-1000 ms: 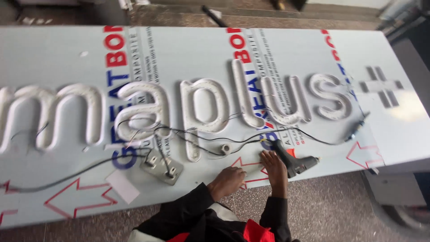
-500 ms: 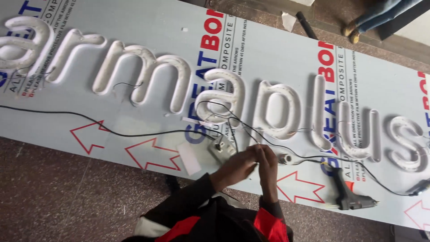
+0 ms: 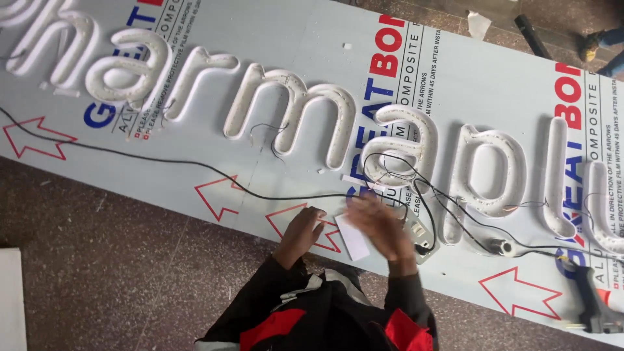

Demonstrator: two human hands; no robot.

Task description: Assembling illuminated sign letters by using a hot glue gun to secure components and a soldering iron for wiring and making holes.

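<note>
Your left hand (image 3: 302, 231): It rests on the lower edge of the sign board (image 3: 305, 62), just left of the middle of the frame. The fingers are bent a little and it holds nothing.

Your right hand (image 3: 380, 227): It is a blur, so it is moving fast. It looks spread out flat, but you cannot tell for sure if it grips anything.

What changed: Half a second ago your two hands were pressed close together. Now they are apart.

White card (image 3: 354, 239): It lies flat on the board between your hands, partly under the right one. It is at the lower middle of the frame.

Socket block (image 3: 419, 244): It sits just right of your right hand, with black wires (image 3: 429, 195) running into it.

Glue gun (image 3: 595, 305): A second ago it was right by your fingers. Now it lies far off in the lower right corner, and nobody is touching it.

White letters (image 3: 286, 107): Your view has slid left, so more letters show in the upper left.

What it means: Your hands have let go of the gun and are busy by the card and the socket block.
</note>
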